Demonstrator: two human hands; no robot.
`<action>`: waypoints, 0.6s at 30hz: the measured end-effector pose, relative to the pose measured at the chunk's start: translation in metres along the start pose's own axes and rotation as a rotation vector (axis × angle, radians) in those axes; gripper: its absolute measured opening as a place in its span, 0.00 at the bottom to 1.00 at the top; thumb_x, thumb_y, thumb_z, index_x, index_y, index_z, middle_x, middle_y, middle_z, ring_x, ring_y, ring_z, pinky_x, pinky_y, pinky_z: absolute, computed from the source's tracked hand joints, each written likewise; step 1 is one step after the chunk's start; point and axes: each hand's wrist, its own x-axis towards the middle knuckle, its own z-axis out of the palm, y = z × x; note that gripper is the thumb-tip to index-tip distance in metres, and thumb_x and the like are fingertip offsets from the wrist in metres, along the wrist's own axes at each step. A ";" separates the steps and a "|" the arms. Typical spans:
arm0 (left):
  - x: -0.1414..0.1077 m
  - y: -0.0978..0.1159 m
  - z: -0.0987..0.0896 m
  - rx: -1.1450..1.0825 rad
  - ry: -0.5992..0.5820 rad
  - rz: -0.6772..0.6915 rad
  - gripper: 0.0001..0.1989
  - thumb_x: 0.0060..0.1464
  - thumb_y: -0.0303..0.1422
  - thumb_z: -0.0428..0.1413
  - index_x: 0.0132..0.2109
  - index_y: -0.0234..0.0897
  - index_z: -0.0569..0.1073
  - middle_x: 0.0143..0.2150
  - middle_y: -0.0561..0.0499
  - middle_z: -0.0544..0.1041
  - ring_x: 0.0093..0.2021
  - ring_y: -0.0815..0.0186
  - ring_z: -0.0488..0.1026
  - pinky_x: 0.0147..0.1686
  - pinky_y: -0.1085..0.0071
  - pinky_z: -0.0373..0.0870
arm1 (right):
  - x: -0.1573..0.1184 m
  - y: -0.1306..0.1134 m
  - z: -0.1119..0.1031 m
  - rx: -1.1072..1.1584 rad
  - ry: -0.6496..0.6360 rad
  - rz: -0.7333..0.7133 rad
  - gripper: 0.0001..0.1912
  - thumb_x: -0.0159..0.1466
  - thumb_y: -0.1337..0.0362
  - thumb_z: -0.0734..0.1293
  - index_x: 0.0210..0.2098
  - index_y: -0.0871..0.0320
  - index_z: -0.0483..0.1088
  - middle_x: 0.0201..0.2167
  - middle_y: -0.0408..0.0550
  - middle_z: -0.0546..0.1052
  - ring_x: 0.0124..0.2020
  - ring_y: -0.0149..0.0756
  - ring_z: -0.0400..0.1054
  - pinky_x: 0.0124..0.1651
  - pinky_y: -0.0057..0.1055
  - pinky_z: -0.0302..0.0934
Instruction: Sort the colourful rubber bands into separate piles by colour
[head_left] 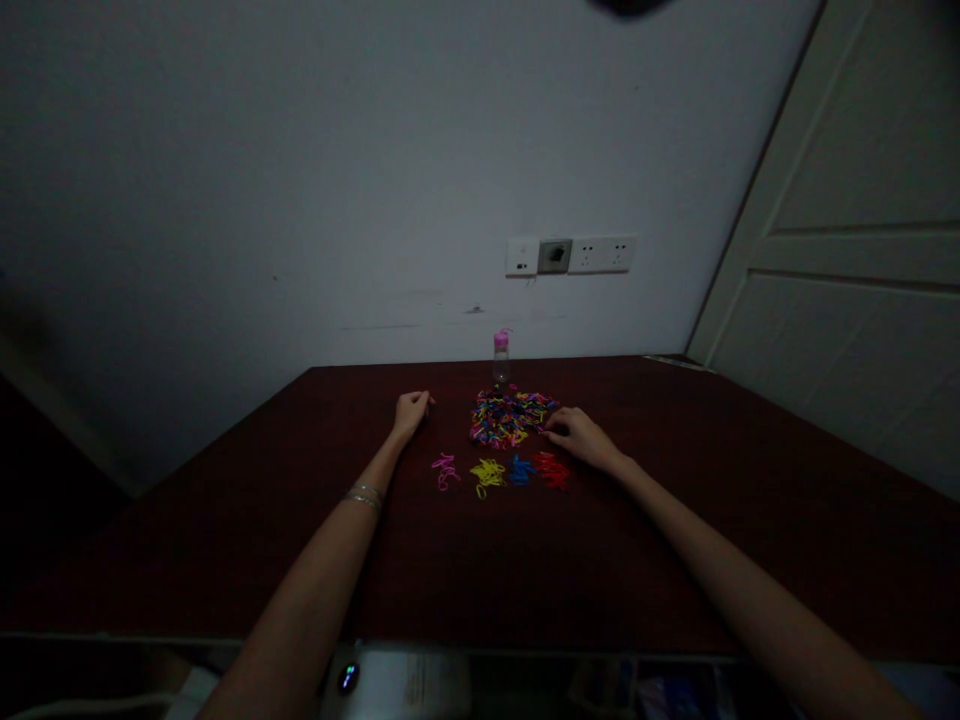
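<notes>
A heap of small mixed-colour rubber bands [504, 418] lies on the dark red table [480, 570]. Along its right edge, my right hand [576, 436] has its thumb and fingers drawn together, with a pinkish band at the tips. My left hand [412, 408] rests closed on the table, left of the heap and apart from it; nothing shows in it. Nearer to me are sorted groups: pink bands [445, 471], yellow bands [489, 474], blue bands [520, 470] and red bands [552, 470]. A clear bottle with a pink cap [501, 350] stands behind the heap.
Behind the table rises a pale wall [405, 200] with sockets and switches [570, 256]. A panelled door [847, 250] is at the right. Below the table's front edge, several dim objects show, among them a small dark device with a lit display [349, 678].
</notes>
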 end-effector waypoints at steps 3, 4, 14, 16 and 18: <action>-0.002 0.002 0.000 -0.003 -0.003 0.004 0.16 0.46 0.40 0.47 0.23 0.33 0.72 0.13 0.55 0.62 0.16 0.72 0.59 0.20 0.76 0.55 | 0.000 -0.002 0.000 -0.015 -0.001 -0.003 0.08 0.58 0.61 0.63 0.32 0.56 0.72 0.35 0.49 0.73 0.39 0.38 0.64 0.44 0.33 0.58; -0.002 0.003 0.000 -0.001 -0.002 0.006 0.16 0.45 0.40 0.47 0.23 0.33 0.72 0.13 0.55 0.62 0.17 0.72 0.59 0.20 0.76 0.54 | 0.001 -0.003 0.000 -0.020 0.001 -0.004 0.08 0.58 0.61 0.62 0.32 0.56 0.72 0.35 0.49 0.73 0.40 0.38 0.64 0.44 0.33 0.58; 0.000 -0.004 0.002 0.007 -0.010 0.023 0.17 0.46 0.40 0.47 0.23 0.33 0.72 0.13 0.56 0.62 0.17 0.72 0.59 0.21 0.76 0.55 | 0.002 -0.010 0.002 -0.055 0.003 -0.013 0.11 0.60 0.59 0.60 0.30 0.57 0.71 0.33 0.50 0.72 0.39 0.38 0.63 0.43 0.33 0.58; 0.000 -0.004 0.002 0.008 -0.014 0.025 0.17 0.46 0.41 0.47 0.23 0.33 0.72 0.13 0.55 0.62 0.17 0.72 0.59 0.21 0.76 0.55 | 0.002 -0.009 0.003 -0.057 0.006 -0.015 0.11 0.60 0.59 0.60 0.31 0.57 0.71 0.33 0.50 0.72 0.39 0.38 0.63 0.43 0.33 0.58; 0.000 -0.003 0.002 0.012 -0.019 0.025 0.17 0.46 0.40 0.46 0.23 0.33 0.71 0.13 0.55 0.62 0.17 0.72 0.59 0.21 0.76 0.55 | 0.002 -0.009 0.004 -0.061 0.010 -0.018 0.10 0.60 0.60 0.60 0.31 0.57 0.71 0.34 0.49 0.72 0.39 0.38 0.62 0.43 0.33 0.57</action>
